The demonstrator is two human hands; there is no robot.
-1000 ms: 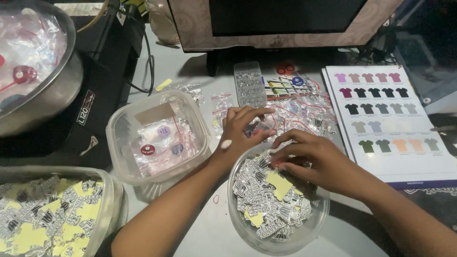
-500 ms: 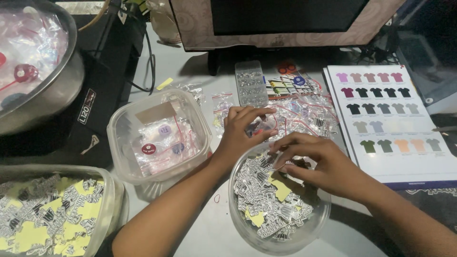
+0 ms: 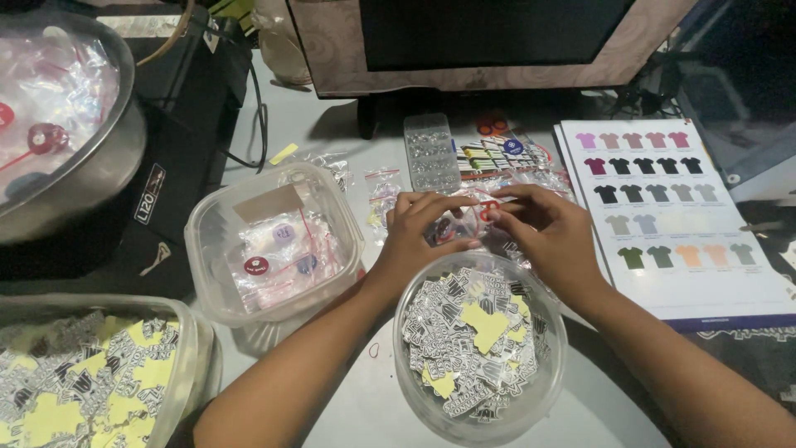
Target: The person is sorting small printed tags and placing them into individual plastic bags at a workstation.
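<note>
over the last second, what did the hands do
The right hand lifted out of the round bowl and met the left hand above it; both now pinch a small clear bag. The bowl and tubs stayed put.

On the desk (image 3: 348, 398), a round tub (image 3: 479, 415) of stickers sits nearest the person, with both hands just behind it. A square tub (image 3: 274, 241) lies to its left, a chart sheet (image 3: 672, 224) to its right. Behind them stands a monitor (image 3: 489, 41). A metal bowl (image 3: 66, 124) sits far left.
</note>
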